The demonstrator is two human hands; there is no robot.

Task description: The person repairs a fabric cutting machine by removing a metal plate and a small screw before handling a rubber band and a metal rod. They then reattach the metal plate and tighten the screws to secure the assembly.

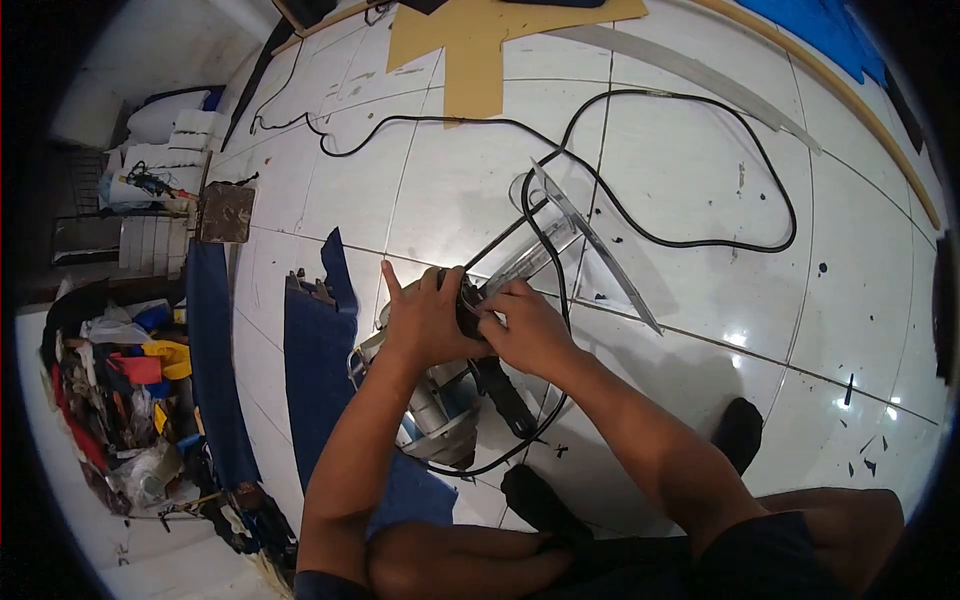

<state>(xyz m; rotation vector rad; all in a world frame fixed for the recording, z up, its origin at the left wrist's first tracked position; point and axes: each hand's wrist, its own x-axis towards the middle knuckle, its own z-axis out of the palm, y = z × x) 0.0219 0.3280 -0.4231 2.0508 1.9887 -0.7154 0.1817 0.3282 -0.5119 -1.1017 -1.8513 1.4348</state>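
A metal machine (430,410) with a black handle (505,398) lies on its side on the tiled floor, its flat metal base plate (600,245) pointing to the upper right. My left hand (428,320) is wrapped over the machine's dark middle part, with the index or little finger stretched out. Close beside it, my right hand (525,325) pinches at the same spot, near the metal column; whatever is between its fingertips is too small to make out. A black cable (568,340) loops around the machine. Dark blue fabric (315,370) lies under and left of it.
The black cable runs on across the white tiles. Yellow-brown card (475,75), a long grey strip (690,70) and a wooden rod (850,90) lie at the top. A brown box (227,212) and a heap of scraps (140,390) are at the left. Two dark-covered feet are near the bottom.
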